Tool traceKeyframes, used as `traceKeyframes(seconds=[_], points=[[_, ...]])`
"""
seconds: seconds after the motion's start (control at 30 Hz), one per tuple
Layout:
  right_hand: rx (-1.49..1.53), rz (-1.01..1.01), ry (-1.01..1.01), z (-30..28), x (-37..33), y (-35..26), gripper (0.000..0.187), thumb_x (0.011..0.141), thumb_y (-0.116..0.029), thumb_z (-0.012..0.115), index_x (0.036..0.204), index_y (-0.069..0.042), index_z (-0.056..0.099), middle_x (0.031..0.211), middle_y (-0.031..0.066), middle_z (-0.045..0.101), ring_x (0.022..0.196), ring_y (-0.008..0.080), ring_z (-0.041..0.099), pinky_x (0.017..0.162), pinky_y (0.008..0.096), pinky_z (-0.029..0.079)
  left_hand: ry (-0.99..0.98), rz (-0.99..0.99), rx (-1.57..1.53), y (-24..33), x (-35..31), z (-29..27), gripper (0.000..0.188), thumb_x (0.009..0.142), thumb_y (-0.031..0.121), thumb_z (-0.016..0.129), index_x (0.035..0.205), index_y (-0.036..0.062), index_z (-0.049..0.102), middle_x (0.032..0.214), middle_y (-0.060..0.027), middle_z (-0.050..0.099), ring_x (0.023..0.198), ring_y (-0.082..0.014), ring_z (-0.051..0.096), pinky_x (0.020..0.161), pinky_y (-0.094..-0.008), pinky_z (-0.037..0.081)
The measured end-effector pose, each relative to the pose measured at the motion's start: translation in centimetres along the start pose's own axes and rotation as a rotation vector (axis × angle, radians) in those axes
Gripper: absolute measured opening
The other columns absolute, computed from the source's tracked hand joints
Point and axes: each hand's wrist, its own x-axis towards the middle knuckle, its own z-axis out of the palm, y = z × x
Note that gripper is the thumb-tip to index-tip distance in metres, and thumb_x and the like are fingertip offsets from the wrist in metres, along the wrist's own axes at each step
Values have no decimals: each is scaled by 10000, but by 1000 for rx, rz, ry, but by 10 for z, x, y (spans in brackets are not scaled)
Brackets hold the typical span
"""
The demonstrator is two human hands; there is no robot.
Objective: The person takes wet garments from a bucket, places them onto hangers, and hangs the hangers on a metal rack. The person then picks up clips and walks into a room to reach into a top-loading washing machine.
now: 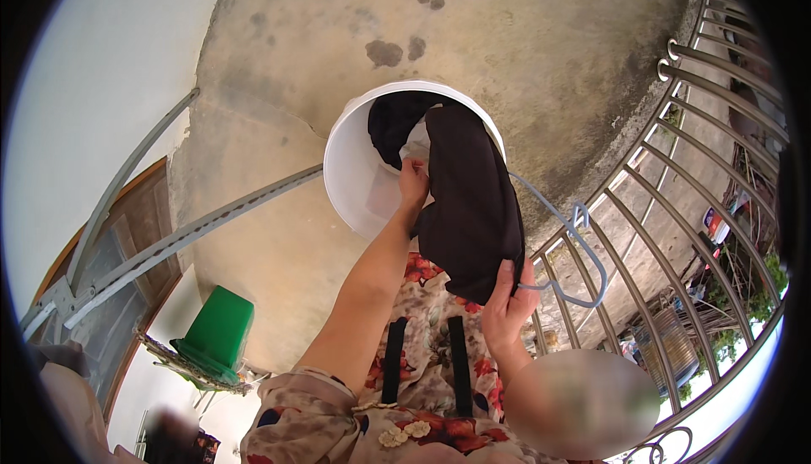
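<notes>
A dark brown garment (469,202) hangs from inside a white bucket (351,181) out over its near rim. My left hand (414,184) is inside the bucket opening, fingers closed at the garment's edge beside a pale grey patch of cloth (416,145); whether that patch is lining or another piece, I cannot tell. At the garment's lower right corner, my right hand (509,299) grips the fabric together with a light blue clothes hanger (601,274). The hanger sticks out to the right, its hook loose. Darker cloth (393,126) lies deeper in the bucket.
Metal railing (650,177) curves along the right side. On the left, a grey metal bracket (245,194) reaches from the wall side to the bucket. A green tub (218,329) stands at the lower left. Stained concrete floor (287,59) lies beyond.
</notes>
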Motion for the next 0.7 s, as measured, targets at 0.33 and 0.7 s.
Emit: traceKeyframes(seconds=[0.33, 0.7], points=[[-49, 39, -1, -7, -3, 2, 148, 975, -55, 489, 1024, 46, 586, 763, 132, 566, 646, 214, 509, 597, 313, 410, -87, 607, 559, 31, 37, -2, 169, 829, 150, 566, 965, 50, 554, 1060, -134, 597, 1000, -334, 578, 880, -416, 431], [-36, 24, -9, -12, -4, -4, 157, 975, -67, 489, 1012, 48, 589, 765, 132, 565, 655, 215, 504, 614, 311, 409, -391, -221, 138, -11, 48, -27, 515, 955, 497, 474, 1111, 42, 659, 1086, -113, 678, 954, -273, 662, 822, -451, 506]])
